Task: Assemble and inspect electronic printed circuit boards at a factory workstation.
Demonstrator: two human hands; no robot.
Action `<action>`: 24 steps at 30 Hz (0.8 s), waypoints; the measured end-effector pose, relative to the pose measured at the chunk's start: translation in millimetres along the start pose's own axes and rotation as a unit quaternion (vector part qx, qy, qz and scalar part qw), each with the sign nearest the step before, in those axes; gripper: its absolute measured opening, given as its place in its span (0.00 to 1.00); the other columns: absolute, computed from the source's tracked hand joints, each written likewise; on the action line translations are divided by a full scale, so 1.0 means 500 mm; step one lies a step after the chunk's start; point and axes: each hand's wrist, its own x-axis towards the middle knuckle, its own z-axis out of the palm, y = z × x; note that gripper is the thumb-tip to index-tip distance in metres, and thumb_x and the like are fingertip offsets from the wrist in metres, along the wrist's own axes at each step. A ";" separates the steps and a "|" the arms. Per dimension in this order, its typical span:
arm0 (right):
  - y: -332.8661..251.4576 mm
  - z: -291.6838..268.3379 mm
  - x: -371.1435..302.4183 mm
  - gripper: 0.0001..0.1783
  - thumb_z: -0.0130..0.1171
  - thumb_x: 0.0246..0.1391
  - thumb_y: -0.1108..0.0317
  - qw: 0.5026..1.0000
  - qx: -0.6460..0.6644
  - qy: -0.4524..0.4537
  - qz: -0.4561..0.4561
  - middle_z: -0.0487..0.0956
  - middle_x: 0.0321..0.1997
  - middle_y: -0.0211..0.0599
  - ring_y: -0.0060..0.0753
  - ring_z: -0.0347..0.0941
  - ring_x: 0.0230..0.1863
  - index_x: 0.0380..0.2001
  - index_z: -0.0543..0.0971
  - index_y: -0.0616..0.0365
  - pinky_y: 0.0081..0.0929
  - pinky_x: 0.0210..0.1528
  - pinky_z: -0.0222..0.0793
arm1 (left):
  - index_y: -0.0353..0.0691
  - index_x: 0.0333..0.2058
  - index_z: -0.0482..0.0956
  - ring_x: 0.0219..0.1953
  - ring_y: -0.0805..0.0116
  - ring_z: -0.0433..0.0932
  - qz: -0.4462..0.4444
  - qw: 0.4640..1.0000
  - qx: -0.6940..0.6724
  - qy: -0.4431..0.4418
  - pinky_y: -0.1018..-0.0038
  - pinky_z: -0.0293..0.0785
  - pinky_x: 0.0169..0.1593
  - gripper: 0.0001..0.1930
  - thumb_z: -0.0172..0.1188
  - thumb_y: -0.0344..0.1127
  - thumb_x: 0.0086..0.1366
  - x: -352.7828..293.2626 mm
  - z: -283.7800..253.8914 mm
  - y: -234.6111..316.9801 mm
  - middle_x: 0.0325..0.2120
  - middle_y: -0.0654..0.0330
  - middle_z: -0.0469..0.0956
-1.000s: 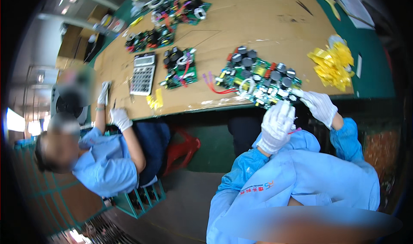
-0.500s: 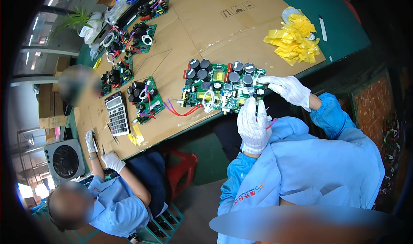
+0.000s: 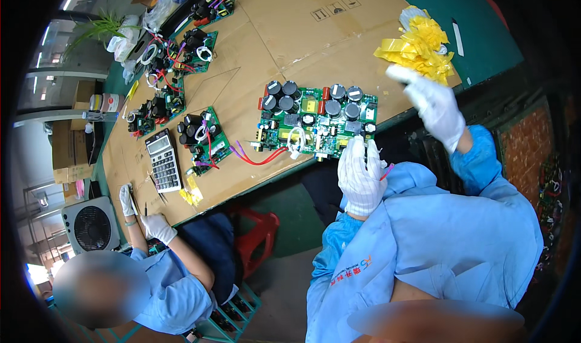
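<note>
Head view, looking down on my two gloved hands at the near edge of the counter (image 3: 284, 34), which is covered in flat cardboard. My left hand (image 3: 361, 176) rests at the near edge of the board (image 3: 318, 124), fingers extended and together, touching its front rim; its grip is loose and holds nothing that I can see. A thin red and purple lead shows just beside that wrist, but I cannot tell whether the hand pinches it. My right hand (image 3: 433, 104) is raised off the counter, fingers spread wide, empty, just below the tape pile (image 3: 419, 45) at the far right edge of the cardboard.

The board lies flat, near the counter's front edge and squarely before me, capacitors up, which I judge keeps its parts within reach of both hands. Red wires (image 3: 257, 157) trail from its left end toward the edge.

Room for moving: bare cardboard lies behind the board and between it and the tape. To the left the counter is crowded: a smaller board (image 3: 203, 140), a calculator (image 3: 163, 160), then more boards running toward the far left corner. A co-worker's gloved hands (image 3: 145, 216) work at the left front edge, well apart from mine.
</note>
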 end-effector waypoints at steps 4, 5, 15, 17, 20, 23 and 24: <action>0.087 -0.075 0.017 0.18 0.48 0.68 0.69 0.980 -0.174 0.090 0.022 0.78 0.57 0.43 0.39 0.77 0.55 0.58 0.75 0.58 0.28 0.58 0.70 | 0.37 0.51 0.76 0.52 0.46 0.76 0.013 1.000 -0.001 0.006 0.55 0.73 0.55 0.29 0.68 0.28 0.45 -0.004 -0.001 -0.001 0.50 0.46 0.75; 0.108 -0.073 -0.001 0.18 0.48 0.68 0.69 0.980 -0.175 0.090 0.018 0.78 0.57 0.43 0.39 0.77 0.55 0.58 0.75 0.58 0.28 0.58 0.70 | 0.37 0.51 0.77 0.52 0.46 0.76 0.021 1.000 -0.004 0.004 0.55 0.73 0.55 0.29 0.68 0.28 0.45 -0.003 -0.002 0.001 0.50 0.46 0.75; 0.029 -0.021 -0.037 0.27 0.48 0.66 0.64 0.981 -0.089 -0.039 0.166 0.77 0.52 0.56 0.59 0.76 0.49 0.67 0.63 0.50 0.41 0.52 0.71 | 0.38 0.51 0.77 0.54 0.47 0.75 0.057 0.985 -0.134 0.092 0.55 0.73 0.56 0.26 0.64 0.24 0.49 -0.034 -0.010 -0.047 0.52 0.47 0.74; -0.020 -0.013 -0.037 0.26 0.54 0.64 0.63 0.938 0.006 -0.135 0.320 0.79 0.49 0.52 0.45 0.80 0.47 0.64 0.66 0.55 0.33 0.49 0.73 | 0.38 0.51 0.77 0.55 0.47 0.74 0.047 0.985 -0.138 0.088 0.55 0.73 0.57 0.25 0.63 0.23 0.50 -0.042 -0.015 -0.053 0.52 0.49 0.73; -0.018 0.029 -0.076 0.29 0.60 0.61 0.58 0.953 0.040 -0.148 0.260 0.80 0.47 0.46 0.40 0.80 0.41 0.63 0.66 0.54 0.33 0.44 0.75 | 0.39 0.49 0.79 0.54 0.48 0.75 0.075 0.992 -0.057 0.085 0.53 0.71 0.58 0.19 0.63 0.32 0.57 -0.035 -0.034 -0.059 0.50 0.51 0.75; -0.023 0.046 -0.092 0.30 0.61 0.59 0.60 0.968 0.004 -0.174 0.181 0.80 0.47 0.47 0.44 0.80 0.40 0.62 0.67 0.52 0.35 0.42 0.76 | 0.42 0.50 0.78 0.54 0.50 0.73 0.093 0.992 -0.030 0.075 0.55 0.70 0.57 0.21 0.64 0.31 0.56 -0.020 -0.064 -0.067 0.51 0.51 0.73; -0.021 0.052 -0.094 0.29 0.61 0.58 0.61 0.975 -0.016 -0.177 0.133 0.80 0.45 0.45 0.44 0.80 0.36 0.62 0.68 0.51 0.34 0.39 0.77 | 0.42 0.49 0.78 0.53 0.51 0.74 0.097 0.991 -0.013 0.087 0.55 0.70 0.56 0.19 0.64 0.36 0.58 -0.015 -0.067 -0.072 0.51 0.52 0.73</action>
